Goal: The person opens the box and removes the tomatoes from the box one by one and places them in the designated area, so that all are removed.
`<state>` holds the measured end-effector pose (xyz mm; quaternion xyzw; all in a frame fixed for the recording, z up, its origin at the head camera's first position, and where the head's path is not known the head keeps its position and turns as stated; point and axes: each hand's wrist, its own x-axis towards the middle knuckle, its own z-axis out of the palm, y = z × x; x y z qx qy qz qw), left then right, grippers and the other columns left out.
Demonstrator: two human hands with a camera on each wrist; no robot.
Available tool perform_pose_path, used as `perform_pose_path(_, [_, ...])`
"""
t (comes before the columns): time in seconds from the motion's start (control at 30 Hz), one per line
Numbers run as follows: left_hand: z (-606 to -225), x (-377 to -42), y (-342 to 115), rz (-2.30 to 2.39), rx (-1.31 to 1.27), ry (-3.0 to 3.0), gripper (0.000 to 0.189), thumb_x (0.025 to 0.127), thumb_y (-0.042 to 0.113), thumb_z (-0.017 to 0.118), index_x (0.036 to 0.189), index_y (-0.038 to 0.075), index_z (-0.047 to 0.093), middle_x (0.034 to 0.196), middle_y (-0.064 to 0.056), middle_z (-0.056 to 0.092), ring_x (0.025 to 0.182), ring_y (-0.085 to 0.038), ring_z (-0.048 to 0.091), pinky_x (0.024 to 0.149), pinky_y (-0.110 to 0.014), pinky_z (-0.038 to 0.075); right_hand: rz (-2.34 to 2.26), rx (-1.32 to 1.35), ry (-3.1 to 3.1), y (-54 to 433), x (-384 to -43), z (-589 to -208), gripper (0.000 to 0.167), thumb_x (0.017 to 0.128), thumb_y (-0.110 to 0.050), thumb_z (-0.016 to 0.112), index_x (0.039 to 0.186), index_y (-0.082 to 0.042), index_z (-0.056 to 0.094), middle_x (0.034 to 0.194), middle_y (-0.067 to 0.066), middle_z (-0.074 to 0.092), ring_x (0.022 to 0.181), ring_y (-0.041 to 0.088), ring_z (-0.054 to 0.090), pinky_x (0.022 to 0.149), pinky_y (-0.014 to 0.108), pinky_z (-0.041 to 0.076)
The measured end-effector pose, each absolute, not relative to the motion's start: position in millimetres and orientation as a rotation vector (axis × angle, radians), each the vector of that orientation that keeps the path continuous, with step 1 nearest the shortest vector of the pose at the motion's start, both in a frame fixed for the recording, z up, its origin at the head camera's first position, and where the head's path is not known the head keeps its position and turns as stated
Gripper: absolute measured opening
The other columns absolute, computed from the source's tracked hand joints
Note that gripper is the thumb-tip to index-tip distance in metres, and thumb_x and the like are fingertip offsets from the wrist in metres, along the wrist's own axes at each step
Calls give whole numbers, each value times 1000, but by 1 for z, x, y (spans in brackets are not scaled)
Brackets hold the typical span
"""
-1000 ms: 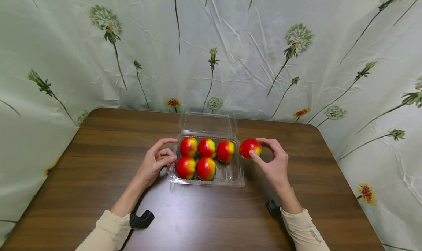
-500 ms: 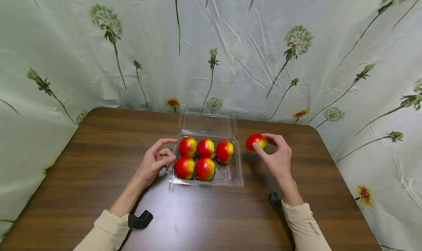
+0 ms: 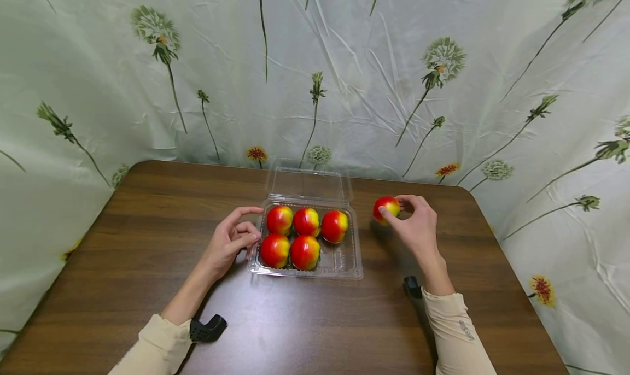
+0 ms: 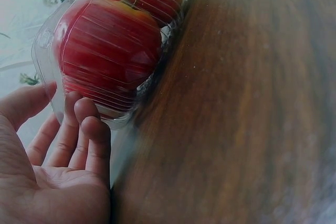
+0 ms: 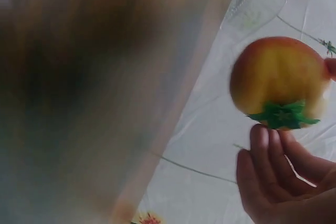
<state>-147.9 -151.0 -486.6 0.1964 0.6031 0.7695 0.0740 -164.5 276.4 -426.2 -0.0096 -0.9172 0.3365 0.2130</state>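
Note:
My right hand point(image 3: 417, 224) holds a red-and-yellow fruit point(image 3: 386, 209) between thumb and fingers, above the table right of a clear plastic clamshell box point(image 3: 346, 263). A green leafy calyx point(image 5: 283, 114) shows on this fruit in the right wrist view. My left hand point(image 3: 231, 241) rests at the box's left side, index finger and thumb reaching to its rim, the other fingers loosely bent. Several like fruits point(image 3: 305, 253) sit in the box in two rows, with a vacant spot at the front right. The left wrist view shows fingertips point(image 4: 86, 107) close against the ribbed wall.
The box's clear lid point(image 3: 310, 183) stands open toward the back. A brown wooden table point(image 3: 305, 326) lies beneath, its back edge close to a pale curtain point(image 3: 364, 80) printed with dandelions. Black straps with camera mounts point(image 3: 209, 328) are on both wrists.
My right hand has moved away from the box, to the right and slightly toward the back, carrying the fruit. My left hand and the box have stayed nearly still.

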Motion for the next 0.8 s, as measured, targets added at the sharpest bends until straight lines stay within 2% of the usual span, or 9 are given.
perform_pose_path(0.23, [-489, -149, -150, 2315, 591, 1802, 46, 101, -6, 59, 145, -5, 45, 84, -1, 70, 60, -19, 55, 54, -25, 53, 761, -85, -2705, 274, -175, -427, 47, 86, -34, 81, 111, 4, 70, 105, 21, 65, 92, 38, 63, 86, 52, 50])
perform_pose_path(0.4, [-491, -150, -150, 2315, 599, 1799, 45, 101, -7, 59, 144, -5, 46, 84, -2, 70, 60, -19, 55, 53, -25, 54, 751, -82, -2767, 270, -181, -428, 51, 86, -33, 84, 114, 6, 68, 109, 24, 63, 95, 40, 61, 87, 54, 50])
perform_pose_path(0.6, [-489, -149, -150, 2319, 600, 1795, 46, 101, -6, 59, 145, -4, 46, 84, -2, 70, 60, -19, 55, 52, -25, 53, 796, -46, -2775, 267, -189, -429, 53, 86, -35, 86, 114, 5, 67, 110, 23, 61, 97, 39, 59, 88, 50, 49])
perform_pose_path(0.8, [-490, -150, -150, 2325, 615, 1790, 46, 101, -8, 58, 144, -7, 45, 84, -2, 69, 59, -23, 53, 52, -25, 53, 871, -10, -2790, 262, -194, -432, 58, 86, -36, 86, 122, 4, 66, 117, 24, 60, 106, 42, 58, 94, 54, 49])
